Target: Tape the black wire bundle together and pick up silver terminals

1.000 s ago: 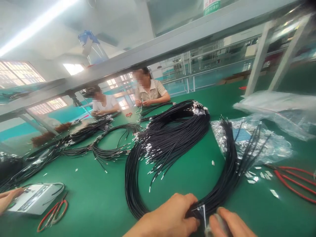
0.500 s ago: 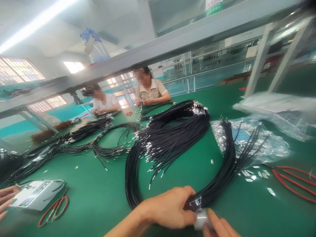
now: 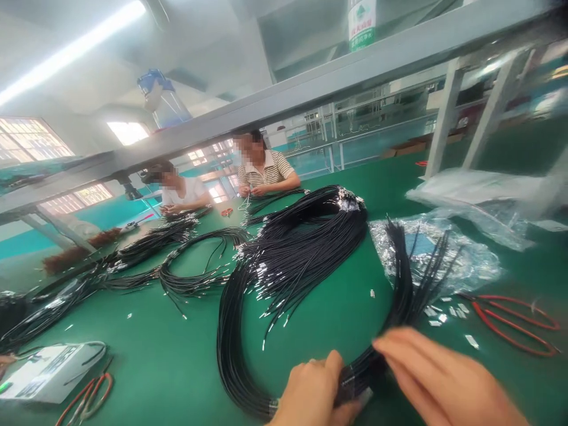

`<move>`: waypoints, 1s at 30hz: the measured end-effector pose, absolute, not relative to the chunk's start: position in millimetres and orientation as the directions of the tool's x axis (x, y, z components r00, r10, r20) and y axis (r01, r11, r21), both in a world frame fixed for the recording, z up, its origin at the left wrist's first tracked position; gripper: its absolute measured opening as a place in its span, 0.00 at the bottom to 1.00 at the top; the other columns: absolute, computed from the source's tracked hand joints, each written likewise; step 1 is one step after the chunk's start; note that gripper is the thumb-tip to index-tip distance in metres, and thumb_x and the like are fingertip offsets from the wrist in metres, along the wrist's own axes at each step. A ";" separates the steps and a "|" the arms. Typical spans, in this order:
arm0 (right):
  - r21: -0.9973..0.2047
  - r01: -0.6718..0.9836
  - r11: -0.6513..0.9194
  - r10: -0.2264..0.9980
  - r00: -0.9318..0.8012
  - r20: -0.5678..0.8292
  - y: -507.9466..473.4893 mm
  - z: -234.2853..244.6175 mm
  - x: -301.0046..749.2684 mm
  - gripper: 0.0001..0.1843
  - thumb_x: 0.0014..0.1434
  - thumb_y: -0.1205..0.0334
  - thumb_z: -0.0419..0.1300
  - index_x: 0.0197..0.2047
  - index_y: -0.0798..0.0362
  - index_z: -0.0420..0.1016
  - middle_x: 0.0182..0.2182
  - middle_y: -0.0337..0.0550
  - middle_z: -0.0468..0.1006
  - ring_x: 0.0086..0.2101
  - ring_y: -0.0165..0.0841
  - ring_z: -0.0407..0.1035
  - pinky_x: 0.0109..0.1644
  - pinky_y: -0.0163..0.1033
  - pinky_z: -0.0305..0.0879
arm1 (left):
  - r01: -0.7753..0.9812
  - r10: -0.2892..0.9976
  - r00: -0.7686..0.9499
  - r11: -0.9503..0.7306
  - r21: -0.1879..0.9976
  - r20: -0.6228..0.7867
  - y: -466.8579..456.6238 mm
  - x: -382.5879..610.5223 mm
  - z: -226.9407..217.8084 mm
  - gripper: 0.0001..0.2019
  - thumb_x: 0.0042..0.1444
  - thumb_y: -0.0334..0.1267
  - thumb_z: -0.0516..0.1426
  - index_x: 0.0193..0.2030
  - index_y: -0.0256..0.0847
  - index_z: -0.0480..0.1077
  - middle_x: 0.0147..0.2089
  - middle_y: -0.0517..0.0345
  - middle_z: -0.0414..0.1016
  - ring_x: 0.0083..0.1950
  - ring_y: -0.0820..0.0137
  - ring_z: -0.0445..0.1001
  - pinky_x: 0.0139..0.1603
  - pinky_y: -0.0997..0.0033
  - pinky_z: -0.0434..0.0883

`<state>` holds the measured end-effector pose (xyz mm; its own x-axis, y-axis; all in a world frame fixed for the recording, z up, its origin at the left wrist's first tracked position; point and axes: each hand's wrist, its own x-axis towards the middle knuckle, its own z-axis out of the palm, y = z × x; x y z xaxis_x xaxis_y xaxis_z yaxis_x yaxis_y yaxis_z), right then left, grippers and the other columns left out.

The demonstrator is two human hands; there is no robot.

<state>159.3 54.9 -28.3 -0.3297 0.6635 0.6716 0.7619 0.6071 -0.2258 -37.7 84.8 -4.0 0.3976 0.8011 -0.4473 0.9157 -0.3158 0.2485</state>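
Observation:
My left hand (image 3: 313,390) is closed around a curved bundle of black cables (image 3: 231,337) near the bottom of the view. Clear tape shows on the cables beside its fingers. A pale, shiny piece (image 3: 364,397) sticks out below the left thumb; it may be the tape roll, but most of it is hidden. My right hand (image 3: 444,373) is just right of the left one, its fingers stretched out, with the fingertips over the cables. No object shows in it, though its palm side is hidden. The bundle's loose ends (image 3: 402,254) fan out beyond it.
A large pile of black cables (image 3: 310,236) with metal ends lies ahead. To the right are a plastic bag (image 3: 444,254) of small metal parts and red wires (image 3: 510,319). A white box (image 3: 48,373) stands left. Two people (image 3: 266,168) sit across the green table.
My right hand has left the pale, shiny piece at the bundle and moved up and right over the cables. My left hand keeps hold of the bundle. The view has shifted slightly.

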 end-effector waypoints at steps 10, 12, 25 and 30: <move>-0.598 0.783 0.170 0.662 -0.540 -0.519 145.9 22.5 101.3 0.09 0.45 0.68 0.63 0.16 0.55 0.72 0.17 0.42 0.73 0.25 0.36 0.72 0.28 0.35 0.64 | 0.860 0.813 0.497 -0.418 0.292 -0.303 80.3 -57.2 -38.0 0.20 0.47 0.30 0.55 0.49 0.44 0.67 0.46 0.50 0.78 0.46 0.56 0.77 0.43 0.65 0.71; -0.594 0.799 0.093 0.617 -0.515 -0.596 147.6 19.1 97.1 0.11 0.44 0.69 0.62 0.14 0.54 0.69 0.13 0.38 0.68 0.19 0.33 0.67 0.23 0.34 0.61 | 0.845 0.812 0.527 -0.470 0.254 -0.252 79.8 -63.0 -49.9 0.20 0.45 0.27 0.54 0.46 0.44 0.68 0.45 0.51 0.78 0.44 0.57 0.77 0.42 0.67 0.71; -0.809 0.416 -0.415 0.780 -0.294 -0.552 121.2 -0.5 105.9 0.09 0.43 0.69 0.59 0.32 0.54 0.70 0.23 0.35 0.71 0.23 0.26 0.66 0.25 0.30 0.61 | 0.862 0.922 0.383 -0.377 0.339 0.052 57.9 -57.5 -71.6 0.24 0.48 0.23 0.54 0.53 0.39 0.61 0.44 0.48 0.78 0.42 0.56 0.77 0.43 0.60 0.74; -0.917 0.179 -0.356 0.861 -0.319 -0.397 115.0 -22.3 110.6 0.17 0.42 0.66 0.62 0.39 0.56 0.70 0.28 0.38 0.74 0.26 0.31 0.71 0.31 0.35 0.66 | 0.819 0.969 0.232 -0.242 0.520 0.086 55.1 -50.4 -60.0 0.15 0.51 0.29 0.57 0.46 0.43 0.61 0.40 0.50 0.78 0.45 0.58 0.74 0.50 0.58 0.69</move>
